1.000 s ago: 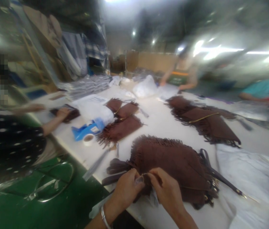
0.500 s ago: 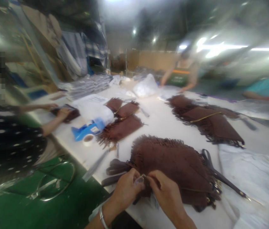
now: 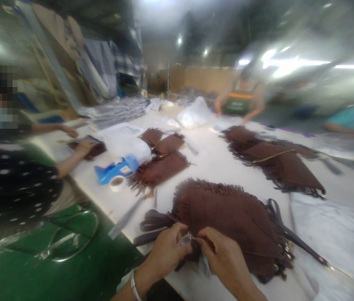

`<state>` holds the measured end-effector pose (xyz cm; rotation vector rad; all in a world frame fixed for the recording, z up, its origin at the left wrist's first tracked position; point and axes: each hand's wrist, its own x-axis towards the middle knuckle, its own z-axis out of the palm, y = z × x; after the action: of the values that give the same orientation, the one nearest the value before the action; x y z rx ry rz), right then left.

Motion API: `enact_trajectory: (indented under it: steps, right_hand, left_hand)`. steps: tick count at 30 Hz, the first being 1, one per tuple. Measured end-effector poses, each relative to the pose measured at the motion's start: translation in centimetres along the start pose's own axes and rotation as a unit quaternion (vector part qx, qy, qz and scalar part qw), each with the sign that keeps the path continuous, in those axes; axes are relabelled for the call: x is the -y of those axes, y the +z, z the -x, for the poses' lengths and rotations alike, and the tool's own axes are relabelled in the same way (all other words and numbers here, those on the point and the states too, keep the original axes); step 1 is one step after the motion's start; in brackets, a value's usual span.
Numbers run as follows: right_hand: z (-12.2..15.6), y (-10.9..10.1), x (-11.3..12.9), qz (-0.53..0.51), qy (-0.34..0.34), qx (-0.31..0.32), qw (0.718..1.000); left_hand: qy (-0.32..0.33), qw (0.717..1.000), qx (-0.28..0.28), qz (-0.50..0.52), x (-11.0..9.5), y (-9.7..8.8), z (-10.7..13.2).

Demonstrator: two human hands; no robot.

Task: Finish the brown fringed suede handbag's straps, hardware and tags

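Observation:
A brown fringed bag (image 3: 220, 213) lies on the table just in front of me, with dark straps (image 3: 154, 219) at its left side. Over its near edge, my left hand (image 3: 170, 246) is closed, thumb and fingers pinching a small shiny metal piece (image 3: 189, 237). A bit of clear material shows beside that piece. Close by on the right, my right hand (image 3: 225, 257) is also closed, its fingertips pinching something thin at the metal piece; what it is cannot be made out. A pale strip (image 3: 205, 266) hangs below the right fingers. Another dark strap (image 3: 305, 242) with a metal end extends rightward from the bag.
More brown fringed bags (image 3: 164, 167) lie beyond, and others (image 3: 277, 161) at the right. A tape roll (image 3: 117, 183) sits beside a blue packet (image 3: 115, 170). White sheets (image 3: 333, 234) cover the right side. Co-workers are at the left, far side and right.
My right fingertips have shifted slightly right, away from the left ones, and more of the metal piece shows. At the left, a co-worker's hand has lifted off the brown item.

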<state>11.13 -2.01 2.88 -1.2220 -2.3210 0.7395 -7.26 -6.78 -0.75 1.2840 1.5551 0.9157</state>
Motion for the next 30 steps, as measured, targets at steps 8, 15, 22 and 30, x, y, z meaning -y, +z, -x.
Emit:
enact_trajectory:
  steps: [8, 15, 22, 30]
  right_hand:
    - [-0.5, 1.0, 0.3, 0.057, -0.013, -0.013, 0.998]
    - [-0.7, 1.7, 0.3, 0.112, -0.030, -0.007, 0.993]
    - [-0.6, 1.5, 0.6, 0.109, -0.043, -0.006, 0.993]
    - [-1.7, 1.6, 1.3, 0.092, -0.015, -0.016, 0.996]
  left_hand:
    - [-0.011, 0.997, 0.036, 0.067, -0.1, 0.0, -0.1]
    - [0.019, 0.993, 0.019, 0.116, 0.1, 0.1, -0.8]
    - [0.059, 0.992, -0.052, -0.104, -0.2, -0.2, -1.1]
    - [0.096, 0.984, -0.119, -0.088, -0.5, -0.8, -1.0]
